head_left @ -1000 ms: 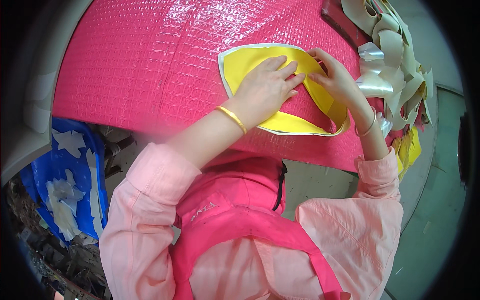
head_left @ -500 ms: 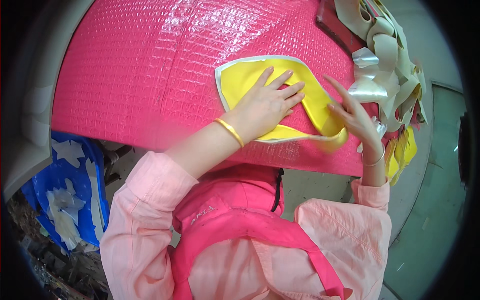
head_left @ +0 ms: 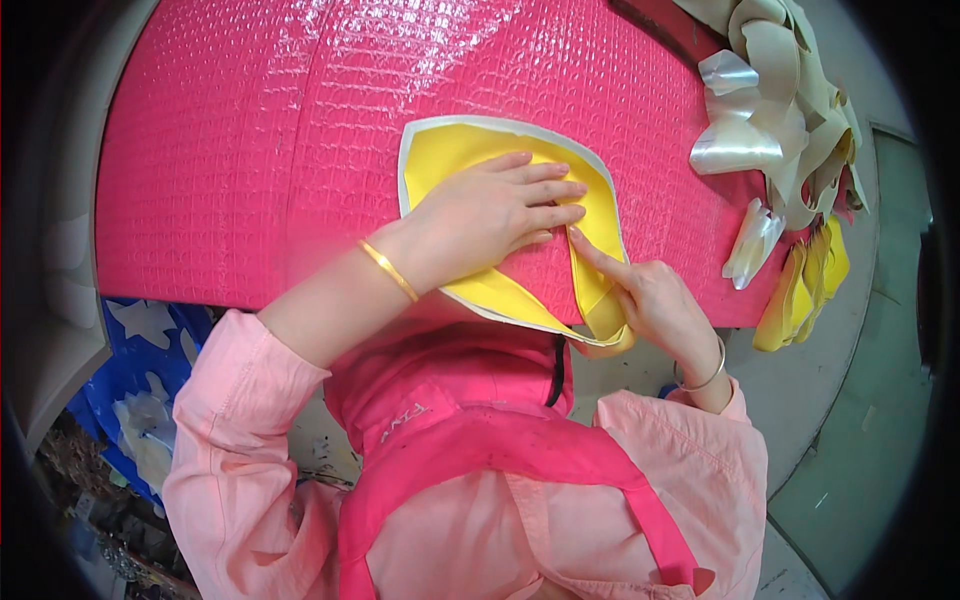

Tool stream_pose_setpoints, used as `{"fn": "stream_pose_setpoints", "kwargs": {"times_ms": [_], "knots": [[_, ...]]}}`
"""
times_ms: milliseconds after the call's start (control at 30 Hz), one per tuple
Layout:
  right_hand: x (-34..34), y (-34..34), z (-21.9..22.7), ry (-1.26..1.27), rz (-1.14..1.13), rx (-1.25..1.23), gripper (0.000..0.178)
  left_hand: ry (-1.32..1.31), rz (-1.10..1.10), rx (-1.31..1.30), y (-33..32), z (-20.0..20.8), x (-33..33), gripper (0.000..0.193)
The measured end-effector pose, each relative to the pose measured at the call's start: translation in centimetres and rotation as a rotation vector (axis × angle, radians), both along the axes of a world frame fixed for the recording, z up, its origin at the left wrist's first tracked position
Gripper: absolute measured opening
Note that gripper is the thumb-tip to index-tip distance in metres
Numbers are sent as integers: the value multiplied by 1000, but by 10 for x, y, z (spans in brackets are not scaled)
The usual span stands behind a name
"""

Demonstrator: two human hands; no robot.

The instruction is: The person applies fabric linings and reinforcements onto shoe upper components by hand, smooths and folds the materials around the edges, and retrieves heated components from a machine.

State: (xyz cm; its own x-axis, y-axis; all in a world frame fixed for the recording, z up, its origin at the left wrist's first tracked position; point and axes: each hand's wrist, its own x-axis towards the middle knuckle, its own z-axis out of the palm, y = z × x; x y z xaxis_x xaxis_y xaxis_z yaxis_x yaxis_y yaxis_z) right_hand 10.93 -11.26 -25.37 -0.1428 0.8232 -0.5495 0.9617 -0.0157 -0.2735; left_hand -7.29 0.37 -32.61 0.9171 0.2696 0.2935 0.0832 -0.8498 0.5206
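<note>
A curved yellow shoe upper piece [head_left: 450,155] with a white border lies on the pink-covered table, reaching its near edge. My left hand [head_left: 500,210] rests palm down across it, fingers stretched out and slightly apart. At the right side, my right hand [head_left: 655,305] has its index finger extended along the inner edge of the piece, the tip close to my left fingertips. Its other fingers curl at the piece's right side, where the yellow material is folded and stands up a little. The thumb is partly hidden.
The pink table cover [head_left: 220,160] is glossy and quilted. Cream strips [head_left: 780,90] and shiny film scraps [head_left: 740,150] lie at the far right. Several yellow pieces [head_left: 800,290] hang over the right edge. A blue bin [head_left: 110,375] with white scraps stands at lower left.
Both hands and the yellow piece sit closer to me and further left in view. My right index finger has come down from above the piece's right edge onto its inner edge.
</note>
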Motion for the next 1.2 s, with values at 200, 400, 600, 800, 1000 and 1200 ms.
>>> {"fn": "stream_pose_setpoints", "kwargs": {"times_ms": [200,400,600,800,1000,1200], "knots": [[2,-8,5,172,1,-13,61,45,-11,48,2,-1,0,38],[8,-16,3,309,85,157,56,74,-28,91,0,2,0,38],[-10,36,-14,442,-7,470,48,9,201,8,-4,-4,-5,39],[-2,56,-20,40,63,476,43,123,524,171,19,5,-23,38],[51,58,-26,602,-353,349,37,-46,749,294,9,34,-46,28],[11,97,4,697,-180,151,51,270,156,-107,-105,83,32,22]]}}
